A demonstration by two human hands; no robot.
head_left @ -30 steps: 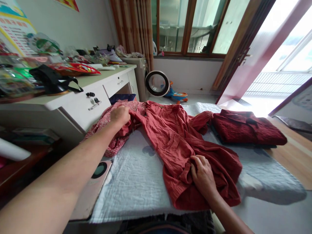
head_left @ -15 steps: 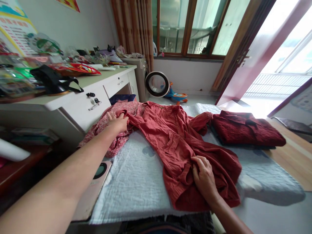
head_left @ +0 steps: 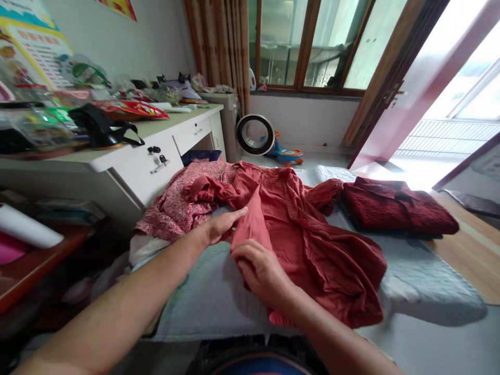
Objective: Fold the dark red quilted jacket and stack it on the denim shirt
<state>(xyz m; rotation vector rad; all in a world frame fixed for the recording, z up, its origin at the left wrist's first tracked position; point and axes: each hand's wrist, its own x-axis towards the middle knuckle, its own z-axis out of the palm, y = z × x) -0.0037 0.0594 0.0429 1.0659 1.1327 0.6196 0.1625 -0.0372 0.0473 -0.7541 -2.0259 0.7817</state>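
Observation:
A red button-up shirt lies spread on the pale blue cloth, its collar toward the far side. My left hand grips the left side edge of the shirt, thumb on top. Closer to me, my right hand pinches the same edge lower down. Between the two hands the fabric is raised off the surface in a ridge. One sleeve rests on a pink floral garment at the left. The far right sleeve reaches toward a folded dark red garment.
A white desk crowded with items, including a black strapped object, stands at the left. Beyond the cloth are an open washing machine door and a blue ride-on toy. A wooden surface lies at the right.
My left hand has let go of the sleeve and come nearer, onto the shirt's side edge. My right hand has moved left from the lower front to that edge, which is now lifted.

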